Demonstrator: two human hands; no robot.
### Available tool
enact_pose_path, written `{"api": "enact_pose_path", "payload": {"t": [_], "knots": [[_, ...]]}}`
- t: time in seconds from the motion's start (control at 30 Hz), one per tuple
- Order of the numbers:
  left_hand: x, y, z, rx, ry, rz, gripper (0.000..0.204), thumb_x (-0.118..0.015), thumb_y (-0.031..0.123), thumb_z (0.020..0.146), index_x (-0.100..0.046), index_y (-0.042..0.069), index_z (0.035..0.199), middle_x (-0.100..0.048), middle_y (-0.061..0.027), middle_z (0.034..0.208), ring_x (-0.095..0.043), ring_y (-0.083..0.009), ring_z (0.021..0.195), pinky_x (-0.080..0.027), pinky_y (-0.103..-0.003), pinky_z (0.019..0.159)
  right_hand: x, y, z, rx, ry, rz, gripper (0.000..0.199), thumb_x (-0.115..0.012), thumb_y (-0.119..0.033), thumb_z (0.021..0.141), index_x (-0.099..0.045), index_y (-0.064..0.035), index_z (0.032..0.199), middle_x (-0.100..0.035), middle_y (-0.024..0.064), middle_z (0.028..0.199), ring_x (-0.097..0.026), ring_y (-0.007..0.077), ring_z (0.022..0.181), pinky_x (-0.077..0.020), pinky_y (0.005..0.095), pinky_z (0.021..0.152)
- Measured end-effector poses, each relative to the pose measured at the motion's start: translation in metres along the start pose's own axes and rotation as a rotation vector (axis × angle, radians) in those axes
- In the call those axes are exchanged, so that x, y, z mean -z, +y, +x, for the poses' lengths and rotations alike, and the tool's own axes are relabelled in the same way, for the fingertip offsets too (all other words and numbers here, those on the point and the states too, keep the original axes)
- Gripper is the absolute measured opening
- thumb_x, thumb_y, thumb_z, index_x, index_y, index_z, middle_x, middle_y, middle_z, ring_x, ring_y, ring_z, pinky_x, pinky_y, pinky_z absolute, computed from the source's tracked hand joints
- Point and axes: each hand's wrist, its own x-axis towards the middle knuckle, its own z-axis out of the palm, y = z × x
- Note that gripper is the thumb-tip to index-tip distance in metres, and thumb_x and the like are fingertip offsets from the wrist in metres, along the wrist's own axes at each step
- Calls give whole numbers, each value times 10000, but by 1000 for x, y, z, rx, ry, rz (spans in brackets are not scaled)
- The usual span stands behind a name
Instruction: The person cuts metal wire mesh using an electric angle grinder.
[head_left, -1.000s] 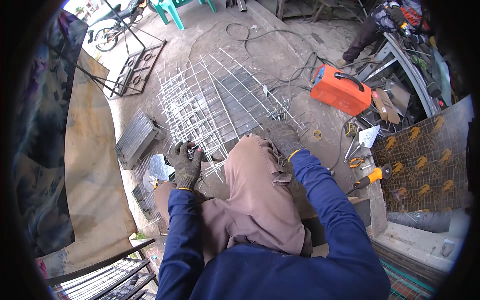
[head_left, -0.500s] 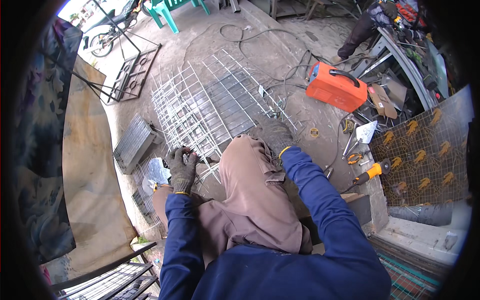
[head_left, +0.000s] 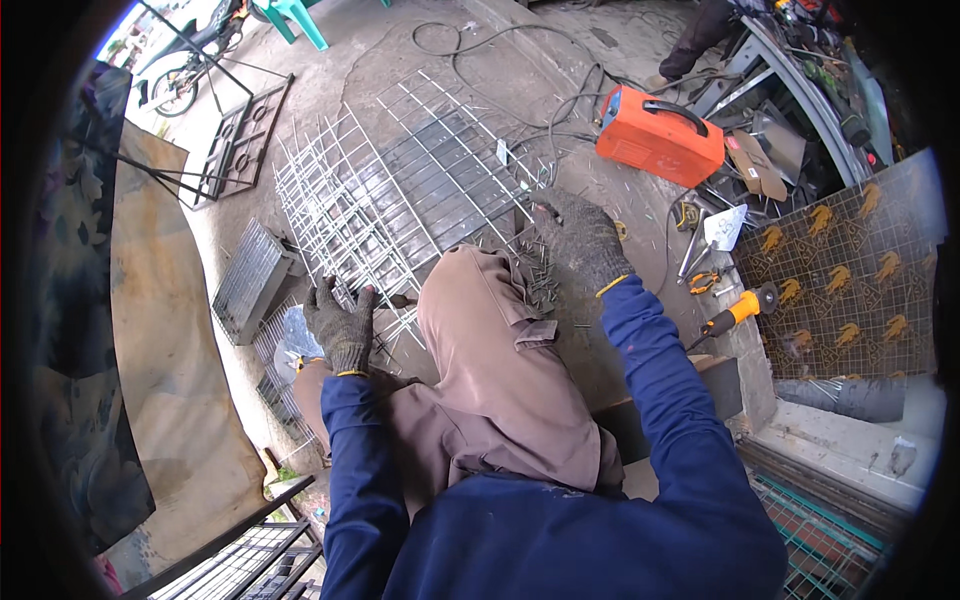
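A stack of silvery wire mesh (head_left: 420,225) lies on the concrete floor in front of my knee, partly over a dark flat sheet (head_left: 437,170). My left hand (head_left: 341,328), in a dark grey knit glove, is at its near left edge with thumb and fingers apart. My gloved right hand (head_left: 583,240) reaches to the mesh's right corner, its fingers bent together round the end of the wires. Its fingertips are partly hidden. Between that hand and my knee lie many short wire offcuts (head_left: 541,277).
An orange machine (head_left: 662,138) with trailing cables stands at the right. Nearby lie an angle grinder (head_left: 740,312), pliers (head_left: 704,283) and a tape measure (head_left: 686,214). Grey metal channels (head_left: 252,280) rest at the left. Another person's leg (head_left: 697,38) shows at the far right.
My right hand has moved right, away from my knee, uncovering the wire offcuts. My left hand's fingers have spread. The whole view has shifted a little.
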Motion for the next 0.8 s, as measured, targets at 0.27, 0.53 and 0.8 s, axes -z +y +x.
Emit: {"api": "enact_pose_path", "payload": {"t": [0.27, 0.53, 0.8], "knots": [[-7, -12, 12, -131, -35, 61, 708, -773, 607, 828, -665, 87, 1296, -592, -230, 1340, -490, -381, 1330, -399, -497, 1110, 87, 117, -63, -85, 223, -111, 345, -629, -358, 976, -702, -153, 1243, -737, 143, 1144, -703, 351, 1052, -546, 439, 910], [-6, -7, 19, -202, -69, 99, 660, -726, 609, 878, -669, 100, 1294, -595, -209, 1346, -515, -378, 1293, -410, -497, 1086, 195, 225, -249, -586, 485, -284, 347, -620, -316, 974, -711, -55, 1185, -741, 163, 1038, -700, 357, 952, -538, 417, 890], [-6, 18, 18, -244, -56, 100, 639, -724, 569, 900, -669, 68, 1293, -584, -205, 1354, -509, -365, 1319, -406, -486, 1105, 90, 266, -384, -1040, 201, -374, 575, -655, -465, 953, -592, -72, 1368, -625, 255, 1335, -572, 445, 1263, -485, 488, 1044]]}}
